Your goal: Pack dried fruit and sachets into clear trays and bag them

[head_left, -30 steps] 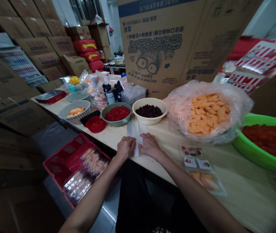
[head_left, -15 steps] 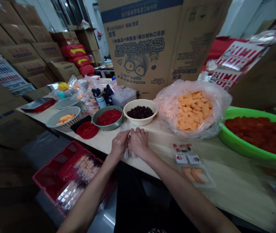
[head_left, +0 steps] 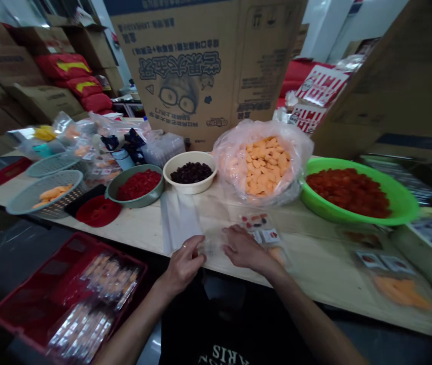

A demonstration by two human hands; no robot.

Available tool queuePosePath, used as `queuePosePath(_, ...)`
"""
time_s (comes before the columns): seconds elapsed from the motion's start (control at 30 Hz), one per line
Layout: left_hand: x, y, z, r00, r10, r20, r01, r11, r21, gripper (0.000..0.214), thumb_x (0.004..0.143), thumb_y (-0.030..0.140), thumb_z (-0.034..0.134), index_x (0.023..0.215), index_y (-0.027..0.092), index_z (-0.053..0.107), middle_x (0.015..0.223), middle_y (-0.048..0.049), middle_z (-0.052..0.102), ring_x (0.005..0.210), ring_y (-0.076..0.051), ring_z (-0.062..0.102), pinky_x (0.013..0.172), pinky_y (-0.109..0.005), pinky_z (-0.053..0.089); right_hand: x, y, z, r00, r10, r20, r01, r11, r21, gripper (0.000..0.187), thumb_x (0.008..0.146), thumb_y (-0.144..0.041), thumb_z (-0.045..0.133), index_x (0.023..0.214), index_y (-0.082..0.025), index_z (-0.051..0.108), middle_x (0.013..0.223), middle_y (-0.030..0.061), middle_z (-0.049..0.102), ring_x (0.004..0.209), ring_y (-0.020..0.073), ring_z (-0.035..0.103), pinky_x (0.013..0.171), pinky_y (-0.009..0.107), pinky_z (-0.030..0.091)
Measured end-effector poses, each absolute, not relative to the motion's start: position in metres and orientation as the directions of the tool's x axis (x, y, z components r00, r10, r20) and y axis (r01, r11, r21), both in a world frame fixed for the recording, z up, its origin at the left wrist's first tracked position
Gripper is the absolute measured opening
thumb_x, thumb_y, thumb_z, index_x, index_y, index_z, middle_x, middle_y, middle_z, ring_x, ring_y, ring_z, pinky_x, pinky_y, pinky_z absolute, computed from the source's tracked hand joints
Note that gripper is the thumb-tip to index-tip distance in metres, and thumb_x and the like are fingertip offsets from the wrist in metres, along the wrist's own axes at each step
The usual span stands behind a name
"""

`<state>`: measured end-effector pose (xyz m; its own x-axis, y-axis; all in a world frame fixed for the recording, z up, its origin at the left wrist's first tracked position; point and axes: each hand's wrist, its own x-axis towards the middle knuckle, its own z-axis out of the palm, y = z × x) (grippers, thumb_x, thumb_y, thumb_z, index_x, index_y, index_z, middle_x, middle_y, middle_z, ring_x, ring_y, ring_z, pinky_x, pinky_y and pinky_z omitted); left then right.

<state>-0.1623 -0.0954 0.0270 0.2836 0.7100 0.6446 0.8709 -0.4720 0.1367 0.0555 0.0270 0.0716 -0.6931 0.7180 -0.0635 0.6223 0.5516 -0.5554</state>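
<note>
At the near edge of the wooden table (head_left: 315, 258), my left hand (head_left: 183, 261) and my right hand (head_left: 243, 248) each pinch one side of a thin clear plastic bag (head_left: 213, 244), stretched between them just above the tabletop. A flat stack of clear bags (head_left: 179, 219) lies just beyond my left hand. A filled packet (head_left: 261, 224) with red and orange pieces lies right beside my right hand.
Beyond the hands stand a white bowl (head_left: 189, 188) of dark fruit, a grey-green bowl (head_left: 137, 202) of red pieces, a bag of orange slices (head_left: 263, 162) and a green basin (head_left: 404, 197) of red fruit. A red crate (head_left: 14, 317) of packets sits low left; a big carton (head_left: 201, 66) stands behind.
The view has swung right and down. Both hands drew back from the bag stack to the table edge and moved apart, with one clear bag now stretched between them.
</note>
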Motion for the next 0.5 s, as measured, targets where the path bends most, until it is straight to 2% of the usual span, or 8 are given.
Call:
queuePosePath(0.03, -0.16, -0.094, 0.019, 0.284, 0.723, 0.63, 0.864, -0.478, 0.159, 0.019, 0.094, 0.009, 0.05, 0.088, 0.019, 0.066, 0.137, -0.0108, 0.058, 0.12, -0.02, 0.06, 0.083, -0.027, 0.06, 0.071, 0.033, 0.068, -0.731, 0.68, -0.059, 0.571, 0.562, -0.598, 0.043, 0.088, -0.026, 0.06, 0.13, -0.016, 0.061, 0.126, 0.0134, 0.064, 0.117, 0.0245, 0.058, 0.099, 0.034, 0.045)
queuePosePath(0.1, -0.152, -0.086, 0.01, 0.225, 0.756, 0.614, 0.883, -0.424, 0.199, 0.027, 0.092, 0.005, 0.046, 0.101, 0.019, 0.067, 0.139, -0.0125, 0.059, 0.13, -0.024, 0.056, 0.092, -0.035, 0.061, 0.103, 0.05, 0.064, -0.642, 0.766, -0.037, 0.628, 0.498, -0.598, 0.043, 0.093, -0.03, 0.054, 0.134, -0.017, 0.059, 0.13, 0.0129, 0.064, 0.118, 0.0237, 0.059, 0.098, 0.034, 0.046)
queuePosePath(0.17, -0.135, -0.076, 0.006, 0.167, 0.808, 0.566, 0.909, -0.349, 0.229, 0.048, 0.087, -0.002, 0.042, 0.126, 0.018, 0.06, 0.142, -0.0152, 0.057, 0.136, -0.026, 0.051, 0.103, -0.043, 0.056, 0.128, 0.072, 0.062, -0.36, 0.931, -0.061, 0.832, 0.291, -0.472, 0.041, 0.094, -0.024, 0.049, 0.132, -0.013, 0.06, 0.126, 0.0172, 0.066, 0.114, 0.0257, 0.062, 0.095, 0.035, 0.047)
queuePosePath(0.23, -0.111, -0.064, 0.001, 0.175, 0.872, 0.457, 0.91, -0.321, 0.263, 0.067, 0.082, -0.005, 0.04, 0.146, 0.015, 0.045, 0.149, -0.0168, 0.051, 0.143, -0.027, 0.044, 0.111, -0.046, 0.05, 0.14, 0.092, 0.057, -0.122, 0.986, -0.118, 0.934, 0.074, -0.349, 0.041, 0.092, -0.018, 0.048, 0.129, -0.006, 0.061, 0.119, 0.0229, 0.067, 0.112, 0.0289, 0.064, 0.093, 0.036, 0.046)
queuePosePath(0.27, -0.098, -0.059, -0.001, 0.198, 0.898, 0.393, 0.903, -0.324, 0.284, 0.072, 0.081, -0.005, 0.039, 0.15, 0.015, 0.039, 0.152, -0.0165, 0.048, 0.145, -0.026, 0.041, 0.113, -0.046, 0.048, 0.142, 0.099, 0.054, -0.075, 0.984, -0.16, 0.94, 0.016, -0.341, 0.04, 0.091, -0.017, 0.049, 0.127, -0.004, 0.062, 0.117, 0.0248, 0.068, 0.111, 0.0302, 0.064, 0.092, 0.036, 0.046)
queuePosePath(0.33, -0.076, -0.05, -0.004, 0.234, 0.93, 0.284, 0.888, -0.324, 0.327, 0.074, 0.081, -0.004, 0.039, 0.152, 0.017, 0.036, 0.155, -0.0144, 0.045, 0.147, -0.025, 0.038, 0.114, -0.044, 0.047, 0.14, 0.107, 0.048, -0.087, 0.966, -0.243, 0.913, -0.02, -0.407, 0.034, 0.088, -0.017, 0.052, 0.116, -0.004, 0.067, 0.111, 0.0245, 0.069, 0.109, 0.0312, 0.065, 0.088, 0.035, 0.046)
queuePosePath(0.43, -0.06, -0.043, -0.002, 0.208, 0.965, 0.161, 0.901, -0.253, 0.353, 0.068, 0.085, -0.002, 0.041, 0.15, 0.018, 0.04, 0.154, -0.0127, 0.046, 0.144, -0.024, 0.042, 0.112, -0.042, 0.049, 0.129, 0.104, 0.043, -0.154, 0.934, -0.323, 0.852, -0.04, -0.522, 0.02, 0.085, -0.018, 0.054, 0.092, -0.009, 0.07, 0.092, 0.0161, 0.072, 0.091, 0.0265, 0.068, 0.074, 0.03, 0.047)
queuePosePath(0.5, -0.059, -0.042, 0.003, 0.183, 0.977, 0.106, 0.915, -0.209, 0.346, 0.065, 0.086, -0.001, 0.042, 0.148, 0.017, 0.043, 0.154, -0.0132, 0.046, 0.143, -0.025, 0.044, 0.111, -0.042, 0.049, 0.121, 0.097, 0.042, -0.179, 0.915, -0.363, 0.817, -0.067, -0.573, 0.018, 0.085, -0.018, 0.052, 0.093, -0.012, 0.067, 0.081, 0.0089, 0.071, 0.075, 0.0196, 0.067, 0.061, 0.025, 0.045)
